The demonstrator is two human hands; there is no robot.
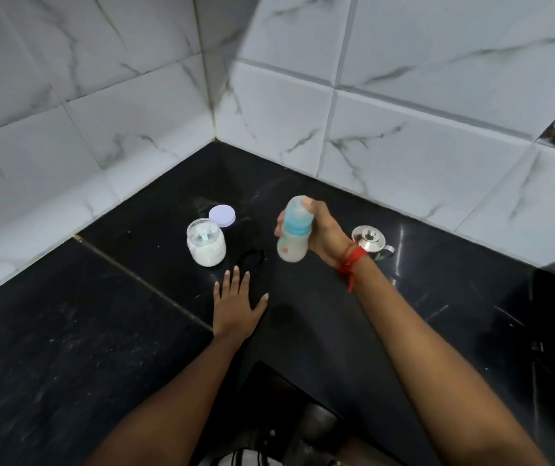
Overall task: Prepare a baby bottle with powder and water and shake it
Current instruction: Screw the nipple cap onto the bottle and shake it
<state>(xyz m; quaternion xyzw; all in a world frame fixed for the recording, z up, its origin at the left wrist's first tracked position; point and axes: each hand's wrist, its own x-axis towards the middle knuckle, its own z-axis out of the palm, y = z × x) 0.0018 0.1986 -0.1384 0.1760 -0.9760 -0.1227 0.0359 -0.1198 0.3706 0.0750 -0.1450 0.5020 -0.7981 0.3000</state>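
Gripping the capped bottle (294, 230) clear of the counter (101, 314) with right hand (323, 235) curled round its collar, milky mix inside, so seemingly past powder and water and into shaking; left hand (235, 306) flat, holding nothing, below-left of the grip, open jar (206, 245) and lid (222, 215) further left.

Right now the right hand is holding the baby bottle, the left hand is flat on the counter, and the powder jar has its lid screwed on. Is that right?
Not quite. The powder jar is open: its lid lies on the counter just behind it, as the head view shows. The rest is right: the right hand grips the baby bottle, and the left hand rests flat on the counter.
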